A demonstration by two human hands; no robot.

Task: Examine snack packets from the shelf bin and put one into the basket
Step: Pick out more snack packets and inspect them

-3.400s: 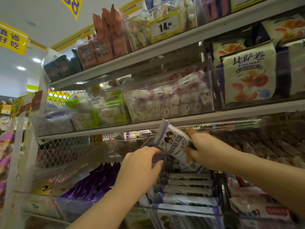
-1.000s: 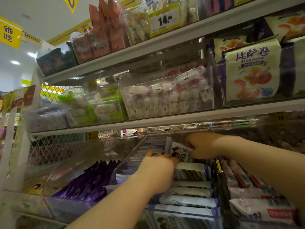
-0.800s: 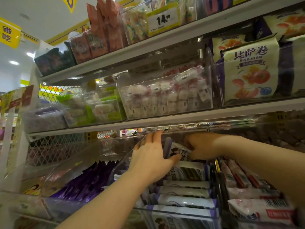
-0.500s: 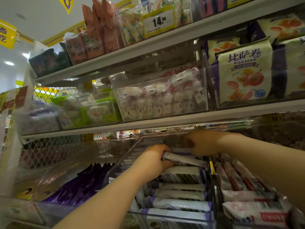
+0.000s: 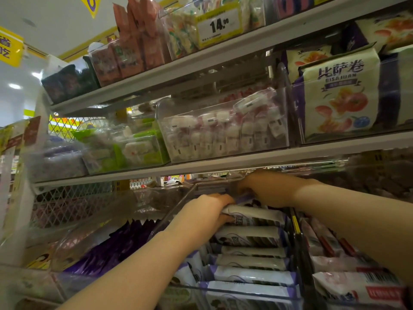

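gripping one packet of maybe seven with left hand

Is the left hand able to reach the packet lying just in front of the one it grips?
Probably yes. The nearer packet lies uncovered in the open-topped bin, right beside the left hand. But that hand grips the farther packet, so it must let go first.
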